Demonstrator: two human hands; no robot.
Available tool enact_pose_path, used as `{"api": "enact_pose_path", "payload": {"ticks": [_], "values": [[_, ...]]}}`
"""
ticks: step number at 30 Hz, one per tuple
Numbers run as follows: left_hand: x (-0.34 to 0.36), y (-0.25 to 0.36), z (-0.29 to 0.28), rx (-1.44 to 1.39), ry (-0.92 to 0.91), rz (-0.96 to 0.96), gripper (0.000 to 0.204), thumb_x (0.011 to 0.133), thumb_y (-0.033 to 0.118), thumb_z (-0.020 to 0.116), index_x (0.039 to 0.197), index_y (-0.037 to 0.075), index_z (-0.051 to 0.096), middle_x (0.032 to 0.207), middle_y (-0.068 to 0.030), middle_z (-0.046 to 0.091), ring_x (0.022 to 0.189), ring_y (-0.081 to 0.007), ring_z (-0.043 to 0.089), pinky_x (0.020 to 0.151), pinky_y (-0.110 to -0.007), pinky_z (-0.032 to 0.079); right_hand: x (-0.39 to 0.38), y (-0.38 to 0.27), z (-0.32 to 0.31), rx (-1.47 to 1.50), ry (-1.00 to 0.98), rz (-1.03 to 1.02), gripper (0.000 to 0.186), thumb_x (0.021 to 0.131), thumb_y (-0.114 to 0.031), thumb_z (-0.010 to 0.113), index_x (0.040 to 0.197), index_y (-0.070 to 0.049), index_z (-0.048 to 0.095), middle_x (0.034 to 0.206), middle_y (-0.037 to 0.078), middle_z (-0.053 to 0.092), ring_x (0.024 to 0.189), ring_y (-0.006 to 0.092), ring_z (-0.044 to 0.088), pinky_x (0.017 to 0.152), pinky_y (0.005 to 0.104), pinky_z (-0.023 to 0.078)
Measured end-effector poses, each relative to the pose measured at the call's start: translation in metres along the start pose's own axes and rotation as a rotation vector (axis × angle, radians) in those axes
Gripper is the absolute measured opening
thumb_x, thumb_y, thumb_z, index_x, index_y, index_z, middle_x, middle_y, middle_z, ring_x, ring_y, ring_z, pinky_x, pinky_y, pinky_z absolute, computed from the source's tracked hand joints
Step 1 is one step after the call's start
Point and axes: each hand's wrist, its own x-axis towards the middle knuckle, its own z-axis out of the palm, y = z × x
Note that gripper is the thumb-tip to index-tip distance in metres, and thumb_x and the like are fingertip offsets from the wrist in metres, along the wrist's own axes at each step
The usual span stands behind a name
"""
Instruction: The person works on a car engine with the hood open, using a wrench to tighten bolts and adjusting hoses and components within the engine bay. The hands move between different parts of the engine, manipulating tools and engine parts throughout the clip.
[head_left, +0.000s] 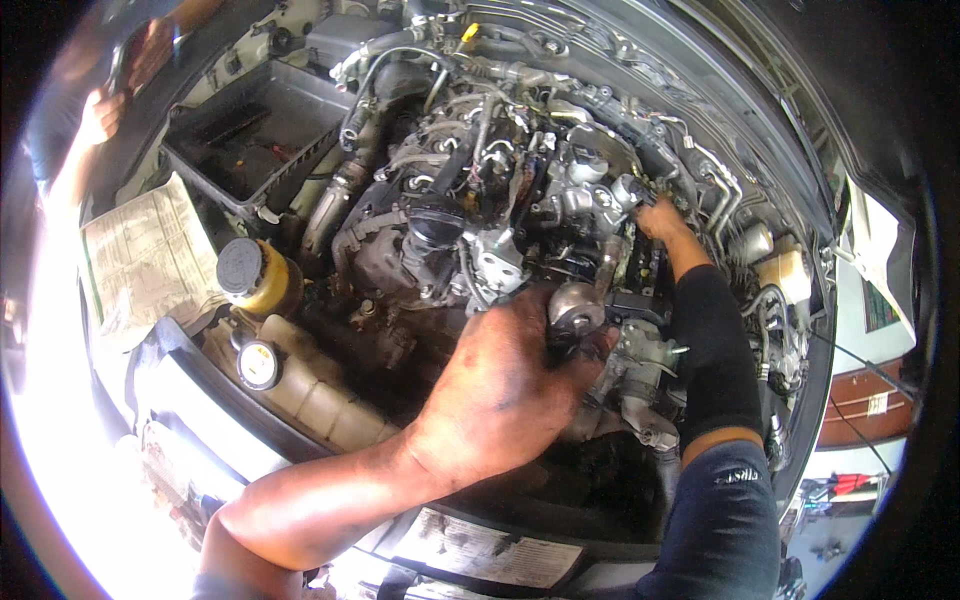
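Note:
My left hand [500,390] is in the middle, in front of the engine [480,160], with its back toward me and its fingers curled. At its fingertips shows a round-headed metal tool [577,306], which looks like the head of a ratchet; the hand hides the rest. My right hand [658,220] reaches deeper, to the right side of the engine. Its fingers are bent against a silvery metal housing [600,200] beside a dark fitting. What they pinch, if anything, is too small to tell. A black sleeve covers most of my right forearm.
On the left are an open black airbox [250,140], a printed sheet [150,255], a yellowish reservoir with a black cap [258,275] and a long coolant tank [320,390]. Another person's hand [100,115] shows at the far left. The bonnet's underside edges the right.

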Motion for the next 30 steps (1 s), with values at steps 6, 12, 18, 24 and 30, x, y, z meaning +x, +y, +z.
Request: {"api": "enact_pose_path", "payload": {"ticks": [6, 12, 18, 24, 30], "values": [[-0.005, -0.037, 0.004, -0.029, -0.031, 0.273, 0.035, 0.089, 0.009, 0.077, 0.120, -0.001, 0.063, 0.104, -0.0190, 0.069, 0.094, -0.0240, 0.064, 0.084, -0.044, 0.053, 0.003, 0.032, 0.023, -0.091, 0.053, -0.103, 0.015, 0.086, -0.013, 0.063, 0.081, -0.005, 0.075, 0.087, 0.017, 0.076, 0.091, 0.0318, 0.075, 0.094, 0.0535, 0.056], [-0.011, -0.047, 0.021, 0.049, 0.247, 0.400, 0.033, 0.088, 0.013, 0.078, 0.106, -0.002, 0.054, 0.098, -0.0259, 0.059, 0.090, -0.0460, 0.059, 0.078, -0.052, 0.049, -0.047, -0.012, -0.001, 0.429, 0.130, 0.152, 0.015, 0.086, -0.014, 0.063, 0.084, -0.005, 0.075, 0.089, 0.017, 0.076, 0.092, 0.0317, 0.075, 0.094, 0.0530, 0.055], [0.005, -0.059, 0.044, 0.005, 0.174, 0.313, 0.030, 0.085, 0.009, 0.071, 0.108, -0.002, 0.055, 0.106, -0.0209, 0.058, 0.102, -0.0411, 0.059, 0.086, -0.048, 0.048, -0.049, -0.027, -0.005, 0.474, 0.124, 0.200, 0.015, 0.087, -0.015, 0.064, 0.086, -0.005, 0.075, 0.091, 0.017, 0.076, 0.093, 0.0316, 0.075, 0.094, 0.0526, 0.055], [0.013, -0.070, 0.058, 0.183, 0.124, 0.247, 0.041, 0.080, 0.002, 0.071, 0.115, -0.001, 0.051, 0.112, -0.0177, 0.055, 0.107, -0.0374, 0.056, 0.090, -0.046, 0.048, -0.043, -0.036, -0.005, 0.475, 0.121, 0.200, 0.016, 0.087, -0.017, 0.064, 0.089, -0.005, 0.074, 0.092, 0.018, 0.076, 0.094, 0.0314, 0.075, 0.094, 0.0521, 0.055], [0.021, -0.080, 0.062, -0.447, 0.019, 0.376, 0.046, 0.080, 0.005, 0.074, 0.120, 0.002, 0.051, 0.116, -0.0161, 0.058, 0.106, -0.0354, 0.058, 0.093, -0.043, 0.049, -0.040, -0.043, -0.009, 0.479, 0.124, 0.199, 0.016, 0.087, -0.018, 0.064, 0.091, -0.005, 0.074, 0.094, 0.018, 0.076, 0.094, 0.0313, 0.075, 0.094, 0.0516, 0.055]]}}
